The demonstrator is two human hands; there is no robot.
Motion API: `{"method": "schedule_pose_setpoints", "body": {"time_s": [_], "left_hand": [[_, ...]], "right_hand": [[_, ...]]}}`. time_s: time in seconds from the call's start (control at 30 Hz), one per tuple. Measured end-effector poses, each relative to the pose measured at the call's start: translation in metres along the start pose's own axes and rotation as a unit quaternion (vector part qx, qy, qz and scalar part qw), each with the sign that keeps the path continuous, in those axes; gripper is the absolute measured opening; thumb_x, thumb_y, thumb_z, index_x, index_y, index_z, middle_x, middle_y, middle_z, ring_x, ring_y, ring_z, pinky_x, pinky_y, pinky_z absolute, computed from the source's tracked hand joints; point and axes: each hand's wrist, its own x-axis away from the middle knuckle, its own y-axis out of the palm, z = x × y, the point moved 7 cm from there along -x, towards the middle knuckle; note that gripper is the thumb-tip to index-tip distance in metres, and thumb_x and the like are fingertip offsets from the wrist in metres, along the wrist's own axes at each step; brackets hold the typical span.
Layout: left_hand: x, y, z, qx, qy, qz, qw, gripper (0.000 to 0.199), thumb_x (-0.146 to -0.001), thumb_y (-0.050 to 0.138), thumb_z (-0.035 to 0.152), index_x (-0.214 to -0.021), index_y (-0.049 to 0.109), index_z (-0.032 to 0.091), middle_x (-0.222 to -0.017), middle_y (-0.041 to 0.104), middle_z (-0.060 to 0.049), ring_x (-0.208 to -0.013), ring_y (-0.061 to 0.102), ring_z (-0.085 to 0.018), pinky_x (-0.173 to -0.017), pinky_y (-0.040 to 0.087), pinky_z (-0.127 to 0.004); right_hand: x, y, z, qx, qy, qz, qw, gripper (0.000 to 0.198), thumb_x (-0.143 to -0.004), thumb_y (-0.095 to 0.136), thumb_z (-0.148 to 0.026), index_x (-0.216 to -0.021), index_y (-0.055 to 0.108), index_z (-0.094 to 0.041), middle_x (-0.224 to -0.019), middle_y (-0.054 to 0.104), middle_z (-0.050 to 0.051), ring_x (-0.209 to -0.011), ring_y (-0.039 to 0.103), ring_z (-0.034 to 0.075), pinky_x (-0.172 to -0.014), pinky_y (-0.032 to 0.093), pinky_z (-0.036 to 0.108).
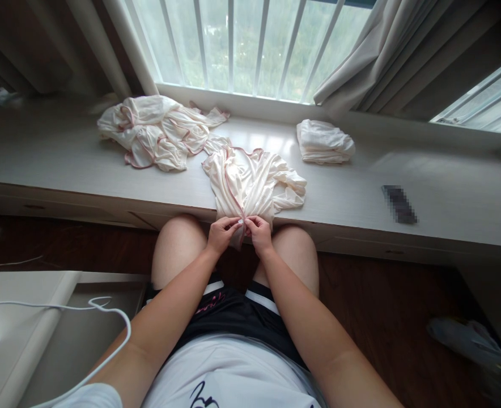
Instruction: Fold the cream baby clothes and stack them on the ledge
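A cream shirt [254, 178] with pink piping is spread over the front edge of the window ledge, its lower end hanging between my knees. My left hand [223, 233] pinches the piped front edge of the shirt. Right beside it, my right hand [259, 231] pinches the same edge from the other side, the fingertips of both hands almost touching. A small pale spot, perhaps a button, shows at the left fingertips. Further back on the left lies a crumpled heap of cream clothing [161, 133] with the same pink trim.
A folded white stack of cloth [325, 141] sits on the ledge [352, 192] to the right, with a blurred-out dark object [399, 204] beyond it. A white cable [123, 317] loops over the cabinet at lower left. A plastic bag [467, 340] lies on the floor at right.
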Motion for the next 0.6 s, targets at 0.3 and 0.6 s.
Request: {"method": "schedule_pose_setpoints", "body": {"time_s": [0.3, 0.6], "left_hand": [[0.0002, 0.0008, -0.001, 0.003, 0.004, -0.003, 1.0, 0.028, -0.089, 0.072, 0.042, -0.106, 0.08, 0.021, -0.101, 0.077, -0.007, -0.094, 0.071, -0.022, -0.088, 0.054, -0.035], [0.002, 0.0015, 0.0025, -0.005, -0.031, 0.007, 0.999, 0.029, -0.091, 0.067, 0.045, -0.1, 0.075, 0.018, -0.087, 0.073, -0.004, -0.076, 0.064, -0.017, -0.072, 0.05, -0.028]], "right_hand": [[0.0042, 0.0053, -0.0016, 0.0, 0.012, -0.033, 0.999, 0.037, -0.075, 0.074, -0.051, -0.088, 0.069, -0.017, -0.065, 0.06, -0.002, -0.055, 0.05, 0.011, -0.052, 0.041, 0.022], [0.0039, 0.0049, -0.0003, -0.004, 0.021, -0.025, 0.999, 0.034, -0.075, 0.074, -0.048, -0.087, 0.068, -0.017, -0.064, 0.06, -0.003, -0.055, 0.05, 0.011, -0.051, 0.04, 0.022]]}}
